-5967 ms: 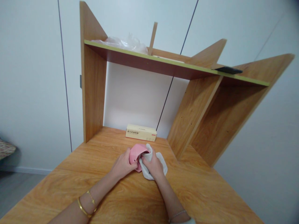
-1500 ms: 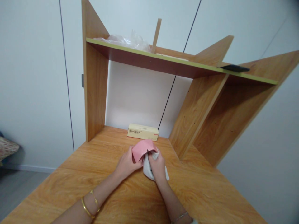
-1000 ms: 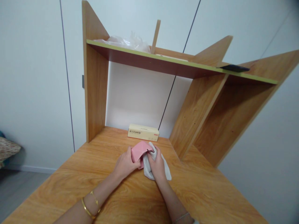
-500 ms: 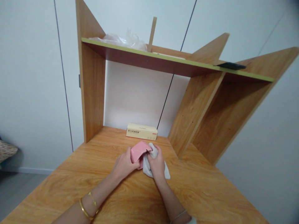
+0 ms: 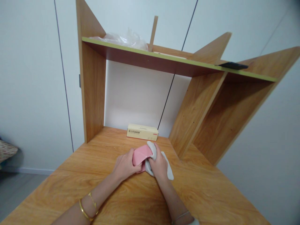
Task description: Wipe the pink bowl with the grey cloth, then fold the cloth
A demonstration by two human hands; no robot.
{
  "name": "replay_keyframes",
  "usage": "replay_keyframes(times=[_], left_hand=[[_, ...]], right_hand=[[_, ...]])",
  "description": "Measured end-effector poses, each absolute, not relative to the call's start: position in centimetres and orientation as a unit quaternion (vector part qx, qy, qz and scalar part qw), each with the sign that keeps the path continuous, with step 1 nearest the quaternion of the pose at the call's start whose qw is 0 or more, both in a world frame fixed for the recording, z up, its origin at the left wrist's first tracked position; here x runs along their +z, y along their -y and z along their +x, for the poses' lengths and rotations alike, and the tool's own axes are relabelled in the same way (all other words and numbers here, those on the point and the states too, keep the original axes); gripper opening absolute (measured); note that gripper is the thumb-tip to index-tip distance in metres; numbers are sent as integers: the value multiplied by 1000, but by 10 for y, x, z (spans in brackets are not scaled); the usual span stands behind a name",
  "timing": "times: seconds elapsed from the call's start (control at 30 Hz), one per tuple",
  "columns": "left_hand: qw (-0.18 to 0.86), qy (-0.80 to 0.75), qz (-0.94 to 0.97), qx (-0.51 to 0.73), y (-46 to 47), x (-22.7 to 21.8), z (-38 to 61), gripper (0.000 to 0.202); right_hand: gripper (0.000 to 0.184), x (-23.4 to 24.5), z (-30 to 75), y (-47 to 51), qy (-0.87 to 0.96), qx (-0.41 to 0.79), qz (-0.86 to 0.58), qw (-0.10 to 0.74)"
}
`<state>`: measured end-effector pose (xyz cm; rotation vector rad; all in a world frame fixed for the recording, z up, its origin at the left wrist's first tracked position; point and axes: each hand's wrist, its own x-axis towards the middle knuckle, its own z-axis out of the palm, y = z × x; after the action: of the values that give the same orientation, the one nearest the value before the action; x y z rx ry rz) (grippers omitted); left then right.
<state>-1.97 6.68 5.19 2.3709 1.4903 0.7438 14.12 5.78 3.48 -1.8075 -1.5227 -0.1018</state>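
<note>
My left hand point(image 5: 125, 165) is closed around the left end of a smooth, glossy pink container point(image 5: 142, 153), whose exact kind I cannot make out. The pink piece is held tilted above the wooden desk, with a hollow side showing below its upper face. In my right hand point(image 5: 159, 164) is a light grey cloth point(image 5: 152, 149), bunched up and folded over the container's right edge. One corner of the cloth hangs out to the right of the wrist. My right fingertips are partly hidden by the cloth.
Behind my hands, a long cream box point(image 5: 142, 132) with dark printing stands on the wooden desk point(image 5: 93, 168). A wooden shelf unit point(image 5: 93, 90) rises at the back, with a clear plastic bag point(image 5: 124, 40) and a flat black object point(image 5: 233, 65) on its upper board.
The pink container has turned slightly and shifted a little to the right. My right hand has moved the cloth slightly over its right edge, and the cloth's loose corner swings right.
</note>
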Motion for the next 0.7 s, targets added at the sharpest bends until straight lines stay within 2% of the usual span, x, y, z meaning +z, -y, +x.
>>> replay_keyframes(times=[0.13,0.33,0.4,0.5,0.57,0.7], left_hand=[[130,-514,800,281,-68,58,-23,52],[206,-478,777,355,-70,53,-23,78],[239,-439,779,378,-70,48,-21,75],[272,-408,771,407,-72,41,-19,62],[262,-425,766,405,-74,39,-20,56],[209,-472,771,372,-76,42,-22,57]], right_hand=[[56,31,141,-59,594,-1,-694,407],[43,20,138,-68,514,83,-655,548],[40,17,137,-71,506,120,-629,578],[40,16,135,-73,523,150,-610,576],[44,17,134,-73,534,136,-620,558],[55,23,136,-71,536,76,-653,529]])
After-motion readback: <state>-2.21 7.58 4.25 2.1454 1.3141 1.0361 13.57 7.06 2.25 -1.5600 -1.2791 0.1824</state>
